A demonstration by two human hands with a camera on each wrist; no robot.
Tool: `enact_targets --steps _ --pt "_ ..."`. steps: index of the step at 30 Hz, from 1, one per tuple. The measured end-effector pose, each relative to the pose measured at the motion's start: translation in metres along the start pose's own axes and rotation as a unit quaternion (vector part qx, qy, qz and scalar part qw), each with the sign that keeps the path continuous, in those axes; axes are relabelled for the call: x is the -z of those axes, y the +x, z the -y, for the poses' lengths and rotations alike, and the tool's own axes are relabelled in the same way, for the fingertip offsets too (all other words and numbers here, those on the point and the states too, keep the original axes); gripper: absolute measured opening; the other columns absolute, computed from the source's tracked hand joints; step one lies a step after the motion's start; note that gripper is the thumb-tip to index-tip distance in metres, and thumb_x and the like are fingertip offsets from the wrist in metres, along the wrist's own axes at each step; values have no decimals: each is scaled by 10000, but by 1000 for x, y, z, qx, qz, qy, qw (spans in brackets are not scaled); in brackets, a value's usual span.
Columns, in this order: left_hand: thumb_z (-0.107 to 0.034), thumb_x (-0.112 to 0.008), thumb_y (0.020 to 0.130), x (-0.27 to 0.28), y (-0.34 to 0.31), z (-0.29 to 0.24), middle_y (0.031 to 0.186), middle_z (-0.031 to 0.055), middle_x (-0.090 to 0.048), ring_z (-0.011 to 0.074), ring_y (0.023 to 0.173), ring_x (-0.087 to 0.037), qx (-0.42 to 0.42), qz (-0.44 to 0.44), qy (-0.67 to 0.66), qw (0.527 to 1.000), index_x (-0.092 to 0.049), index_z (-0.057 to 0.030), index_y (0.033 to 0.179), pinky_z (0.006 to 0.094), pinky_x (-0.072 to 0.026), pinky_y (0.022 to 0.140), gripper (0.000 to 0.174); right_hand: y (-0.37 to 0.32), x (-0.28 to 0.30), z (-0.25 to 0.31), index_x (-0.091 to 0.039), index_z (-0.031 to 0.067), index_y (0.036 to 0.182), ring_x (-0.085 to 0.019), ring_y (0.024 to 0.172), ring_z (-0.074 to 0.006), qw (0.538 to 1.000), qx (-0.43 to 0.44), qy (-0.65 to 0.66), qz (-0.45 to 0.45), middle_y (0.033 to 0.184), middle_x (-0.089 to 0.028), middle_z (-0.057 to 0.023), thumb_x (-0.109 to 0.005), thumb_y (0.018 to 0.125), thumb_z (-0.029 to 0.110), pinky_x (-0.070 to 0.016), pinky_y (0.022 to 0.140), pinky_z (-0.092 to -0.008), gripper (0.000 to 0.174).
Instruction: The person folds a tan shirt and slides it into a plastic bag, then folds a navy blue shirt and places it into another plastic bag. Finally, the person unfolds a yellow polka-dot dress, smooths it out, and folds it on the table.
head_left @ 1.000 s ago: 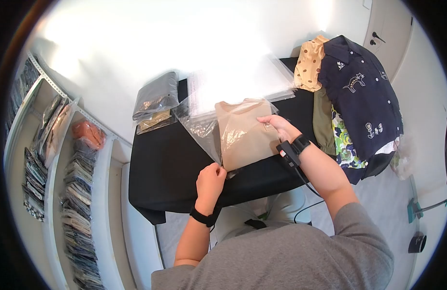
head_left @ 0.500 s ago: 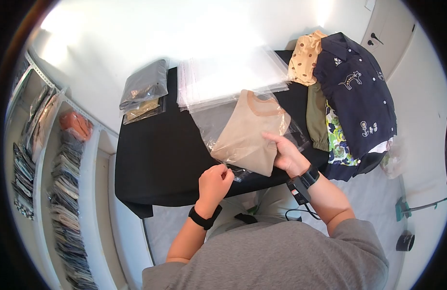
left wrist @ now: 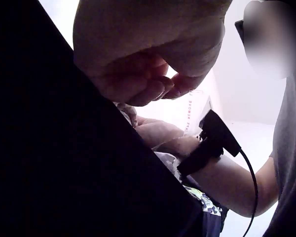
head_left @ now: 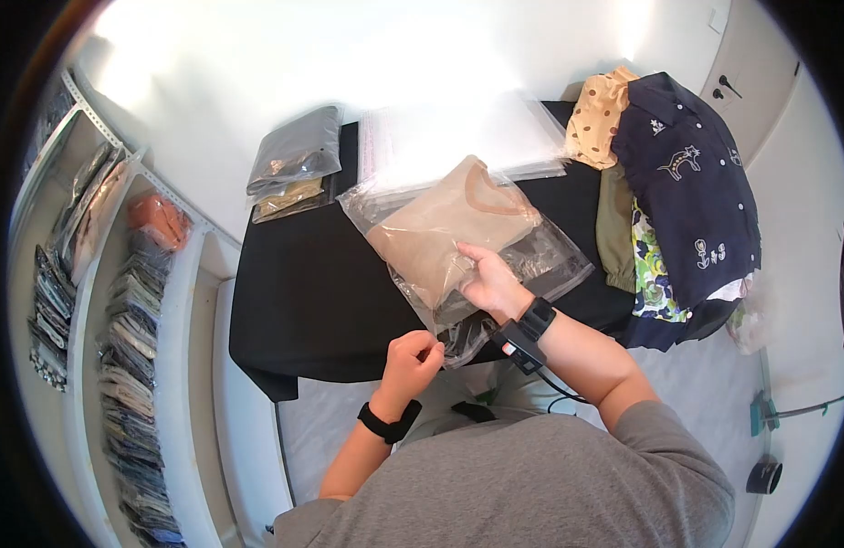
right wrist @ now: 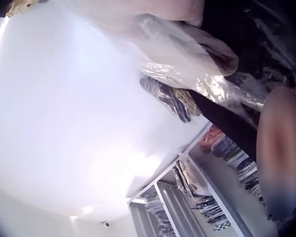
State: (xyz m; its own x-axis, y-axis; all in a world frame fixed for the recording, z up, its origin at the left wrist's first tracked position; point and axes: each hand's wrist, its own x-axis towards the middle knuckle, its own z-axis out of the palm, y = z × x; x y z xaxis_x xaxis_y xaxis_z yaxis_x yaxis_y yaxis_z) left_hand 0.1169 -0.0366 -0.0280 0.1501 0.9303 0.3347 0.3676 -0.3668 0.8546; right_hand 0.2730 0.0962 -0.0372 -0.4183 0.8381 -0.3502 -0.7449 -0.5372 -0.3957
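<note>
Right hand [head_left: 488, 281] presses flat, fingers straight, on a beige top [head_left: 440, 228] inside a clear bag [head_left: 554, 260] on the black table [head_left: 303, 301]; left hand [head_left: 411, 358], fingers curled, pinches the bag's near edge.

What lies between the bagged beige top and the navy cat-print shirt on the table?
Head view: right of the bagged beige top comes a strip of black tablecloth, then an olive garment lying against the navy shirt.

Head view: steeply downward over the tabletop [head_left: 294, 292]. Left wrist view: close beneath left hand [left wrist: 143, 69], facing right hand [head_left: 490, 283] and its wrist. Right wrist view: close, upward; shares shelving [right wrist: 187, 197] with head view.
</note>
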Motion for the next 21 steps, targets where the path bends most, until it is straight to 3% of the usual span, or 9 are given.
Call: enact_targets --steps 4,8,11,15,18,20,21 --pt "-46 -602 743 5 -8 6 551 87 -449 174 474 -431 20 -5 4 1000 -523 19 632 306 -339 459 150 19 3 0 -437 4 1223 -520 1119 -260 993 -95 -41 53 1198 -536 -146 -482 909 58 -412 988 -423 321" --pt "-47 -598 747 3 -16 11 555 86 -458 170 478 -430 6 16 -18 1000 -525 20 635 303 -336 459 149 26 -28 -6 -391 -22 1249 -558 1073 -269 994 -15 -16 106 1198 -525 -146 -458 925 34 -467 941 -411 335" --pt "-49 -597 749 4 -21 11 563 86 -472 163 483 -440 20 23 -27 999 -537 20 641 297 -340 461 141 53 -28 -9 -414 -38 1227 -568 1056 -281 994 -39 -93 48 1160 -557 -153 -457 931 72 -473 923 -407 319" --pt "-53 -599 748 7 -22 11 569 85 -484 155 486 -451 18 2 -28 999 -556 16 647 290 -343 463 130 77 -27 -8 -431 -36 1219 -575 1044 -288 984 -87 -131 81 1144 -569 -137 -470 927 88 -471 924 -406 319" --pt "-52 -600 747 13 -24 13 568 85 -485 157 484 -452 7 -11 -24 1000 -562 14 648 291 -345 464 125 69 -37 -3 -435 -40 1210 -587 1024 -288 986 -42 -134 87 1122 -584 -124 -474 932 113 -467 938 -389 320" --pt "-53 -600 746 15 -25 14 568 85 -486 160 485 -452 9 -13 -25 1000 -562 14 648 293 -347 464 124 57 -42 10 -404 -29 1250 -559 1070 -277 991 85 27 100 1169 -556 -129 -465 937 119 -457 954 -380 352" --pt "-54 -601 745 15 -26 14 566 85 -483 164 485 -453 10 -16 -28 999 -557 14 645 297 -347 464 128 62 -39 13 -404 -29 1250 -559 1070 -277 991 85 27 98 1169 -556 -129 -465 937 119 -457 954 -380 352"
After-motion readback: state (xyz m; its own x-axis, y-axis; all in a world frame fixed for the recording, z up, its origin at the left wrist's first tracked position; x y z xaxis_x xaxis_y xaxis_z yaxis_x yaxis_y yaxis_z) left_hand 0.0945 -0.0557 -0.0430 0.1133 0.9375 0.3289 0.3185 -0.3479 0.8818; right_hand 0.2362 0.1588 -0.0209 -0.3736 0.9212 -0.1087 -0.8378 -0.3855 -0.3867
